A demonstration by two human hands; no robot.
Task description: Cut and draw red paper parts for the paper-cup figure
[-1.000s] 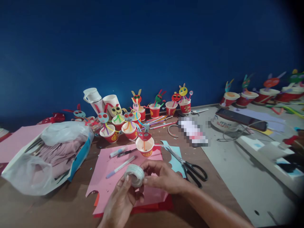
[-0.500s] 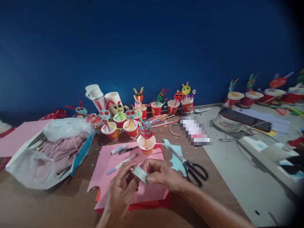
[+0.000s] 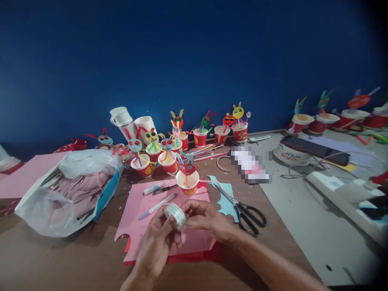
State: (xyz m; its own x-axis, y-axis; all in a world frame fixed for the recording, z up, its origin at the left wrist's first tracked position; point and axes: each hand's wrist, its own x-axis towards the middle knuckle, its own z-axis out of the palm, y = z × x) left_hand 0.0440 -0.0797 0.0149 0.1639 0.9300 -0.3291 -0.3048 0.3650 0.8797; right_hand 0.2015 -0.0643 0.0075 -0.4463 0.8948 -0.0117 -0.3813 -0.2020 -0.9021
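Note:
A pale roll of tape [image 3: 176, 216] is gripped by my left hand [image 3: 156, 240], thumb on its face and fingers curled behind. My right hand [image 3: 209, 220] is closed at the roll's right edge, its fingertips against the tape. Both hands are above a pink paper sheet [image 3: 127, 218] with curved cut-outs. Just beyond them stands a red and white paper cup [image 3: 188, 188] with a red paper face [image 3: 186, 169] rising from it. Black-handled scissors [image 3: 242, 210] lie right of my right hand, over a cut light-blue paper [image 3: 226, 200].
A purple-tipped marker [image 3: 157, 207], a glue tube [image 3: 153, 188] and a black pen [image 3: 165, 190] lie on the pink sheet. At left is a box with plastic bags [image 3: 103, 198]. Decorated cups [image 3: 142, 166] line the back. A phone [image 3: 315, 150] rests on a bowl [image 3: 291, 157] at right.
The roll of tape has been turned so that more of its round side and face shows. My right fingers have shifted along its edge. The view has moved slightly.

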